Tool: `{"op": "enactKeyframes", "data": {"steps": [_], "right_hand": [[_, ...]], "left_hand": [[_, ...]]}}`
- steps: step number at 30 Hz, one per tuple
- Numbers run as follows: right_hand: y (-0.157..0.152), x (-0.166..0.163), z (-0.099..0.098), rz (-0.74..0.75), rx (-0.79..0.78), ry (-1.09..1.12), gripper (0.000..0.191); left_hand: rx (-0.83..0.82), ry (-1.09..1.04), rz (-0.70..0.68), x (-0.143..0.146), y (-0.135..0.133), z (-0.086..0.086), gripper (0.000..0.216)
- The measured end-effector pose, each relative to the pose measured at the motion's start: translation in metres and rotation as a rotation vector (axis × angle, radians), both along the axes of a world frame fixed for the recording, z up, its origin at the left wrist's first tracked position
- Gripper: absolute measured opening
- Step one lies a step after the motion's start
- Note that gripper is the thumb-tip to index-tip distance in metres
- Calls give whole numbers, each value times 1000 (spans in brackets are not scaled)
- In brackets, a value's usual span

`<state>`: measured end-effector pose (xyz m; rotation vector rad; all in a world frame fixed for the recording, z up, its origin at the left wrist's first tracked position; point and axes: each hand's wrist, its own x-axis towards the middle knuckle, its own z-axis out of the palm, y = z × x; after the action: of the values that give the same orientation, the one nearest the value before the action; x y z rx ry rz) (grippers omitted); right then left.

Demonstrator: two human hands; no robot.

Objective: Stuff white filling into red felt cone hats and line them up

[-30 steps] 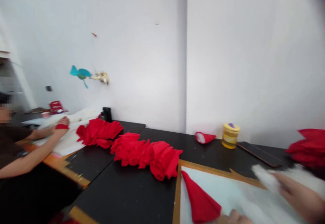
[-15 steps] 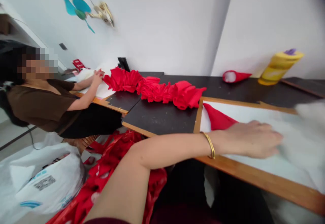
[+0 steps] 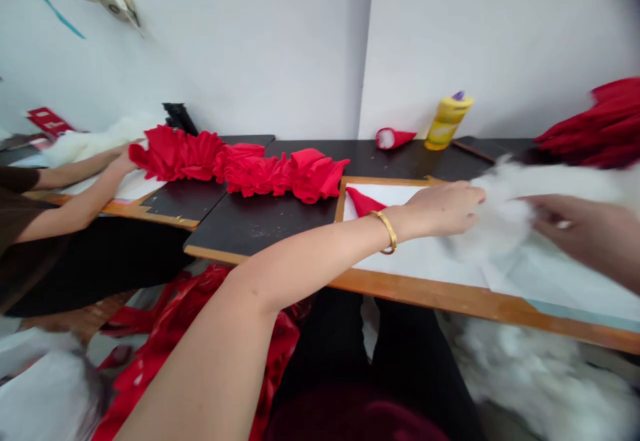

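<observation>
My left hand (image 3: 443, 209), with a gold bangle on its wrist, reaches across the white sheet (image 3: 435, 264) and touches a wad of white fluffy stuffing (image 3: 505, 218); its fingers curl into the fluff. My right hand (image 3: 575, 228) comes in from the right and pinches the same stuffing, though it is blurred. A flat red felt cone (image 3: 363, 201) lies on the sheet just left of my left wrist.
A row of red felt cones (image 3: 240, 164) lies on the black table (image 3: 260, 224). A stuffed red cone (image 3: 393, 138) and a yellow bottle (image 3: 446, 121) stand by the wall. More red cones (image 3: 600, 124) pile at right. Another person's arms (image 3: 75, 194) work at left. White fluff (image 3: 540, 374) lies below the table edge.
The view swung down and then right. My left arm reached across the sheet to the stuffing, and my right hand came back into view gripping it.
</observation>
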<state>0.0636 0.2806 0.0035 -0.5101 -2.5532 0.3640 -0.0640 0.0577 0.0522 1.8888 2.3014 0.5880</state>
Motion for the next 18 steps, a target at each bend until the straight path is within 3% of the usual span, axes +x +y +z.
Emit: {"op": "enactKeyframes", "data": {"steps": [1,3,7,11,14,17,18], "right_hand": [[-5,4,7,110,-10,-60,51],[-9,13,20,182,-6,-66,41],[10,24,38,51,42,11,33],[28,24,35,53,15,23,32],[20,14,20,178,-53,-63,52],[1,-2,0,292,-155,-206,94],[-5,-7,-6,292,-196,-241,99]], "left_hand": [[16,-7,-12,-1,3,-3,31],[39,-20,-18,-8,10,-9,24],[106,-57,30,-31,30,-23,20],[175,-98,145,-51,54,-23,29],[172,-112,121,-59,62,-15,47],[87,-123,-53,-63,61,-10,66],[24,-149,-123,-63,61,-11,74]]}}
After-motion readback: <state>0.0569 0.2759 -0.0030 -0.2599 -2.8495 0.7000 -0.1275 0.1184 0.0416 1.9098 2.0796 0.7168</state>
